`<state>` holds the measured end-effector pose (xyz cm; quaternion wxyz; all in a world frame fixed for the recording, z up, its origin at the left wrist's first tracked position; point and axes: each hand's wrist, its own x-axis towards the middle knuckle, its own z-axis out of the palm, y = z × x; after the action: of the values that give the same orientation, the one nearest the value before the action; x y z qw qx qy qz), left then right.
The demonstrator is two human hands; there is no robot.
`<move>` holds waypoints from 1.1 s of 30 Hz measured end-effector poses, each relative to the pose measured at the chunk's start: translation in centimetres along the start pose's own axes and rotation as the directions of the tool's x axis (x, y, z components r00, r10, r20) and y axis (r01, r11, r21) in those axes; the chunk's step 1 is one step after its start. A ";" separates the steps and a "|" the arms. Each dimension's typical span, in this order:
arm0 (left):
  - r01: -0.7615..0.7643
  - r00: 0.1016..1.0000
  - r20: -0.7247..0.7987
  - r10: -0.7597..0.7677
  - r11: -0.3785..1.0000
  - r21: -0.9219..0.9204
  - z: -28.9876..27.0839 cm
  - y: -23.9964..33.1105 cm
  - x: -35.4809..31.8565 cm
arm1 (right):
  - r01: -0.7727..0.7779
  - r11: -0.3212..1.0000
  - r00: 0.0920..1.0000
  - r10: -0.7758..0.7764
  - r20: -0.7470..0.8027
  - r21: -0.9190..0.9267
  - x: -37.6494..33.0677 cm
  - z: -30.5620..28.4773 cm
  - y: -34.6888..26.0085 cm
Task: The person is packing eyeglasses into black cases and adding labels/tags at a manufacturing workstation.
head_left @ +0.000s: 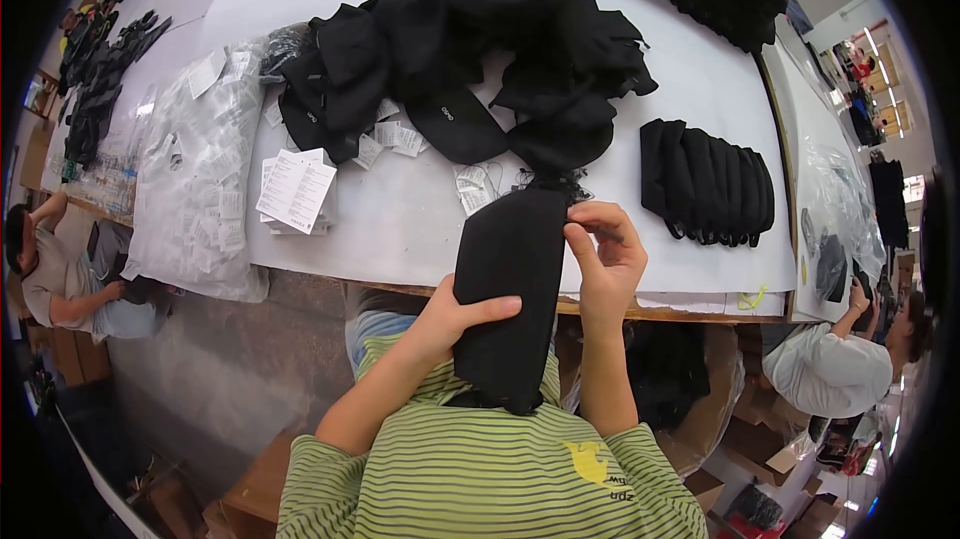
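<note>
Left hand (450,324) is holding the black fabric piece (510,284) by its left side, thumb lying across the top. Piece is sitting in front of the torso, far end reaching over the table (395,234) edge. Probably light, soft and not fragile; it's lying fairly flat, so seems to be having some body. Matte face likely isn't slipping much. Best hold: broad grip on the left side, thumb on top, plus fine pinch on the far right edge. Right hand (612,251) is holding thumb and fingertip narrow there; cannot tell what, if anything, is sitting between. Farther: paper tags (297,189) are lying left, folded black pieces (705,184) are overlapping right, a black fabric heap (530,19) is spreading far.
</note>
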<state>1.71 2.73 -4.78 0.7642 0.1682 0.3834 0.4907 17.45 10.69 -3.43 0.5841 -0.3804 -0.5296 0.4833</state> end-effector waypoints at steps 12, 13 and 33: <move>-0.115 0.979 -0.203 0.036 0.913 -0.391 -3.2 1.3 1.3 | 0.234 0.914 0.819 -0.002 0.574 -0.330 -2.2 0.6 -3.5; -0.114 0.983 -0.180 0.037 0.891 -0.439 -3.8 1.3 1.4 | 0.217 0.922 0.809 0.014 0.587 -0.321 -2.4 0.8 -3.7; -0.089 0.995 -0.069 0.077 0.977 -0.192 -5.3 -0.7 0.4 | 0.452 0.727 0.785 -0.049 0.617 -0.517 -1.8 -0.1 -1.5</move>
<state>-1.72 2.15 -8.88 0.7438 0.0932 0.3494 0.5621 17.82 8.62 -2.42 0.2973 -0.3164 -0.8580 0.2744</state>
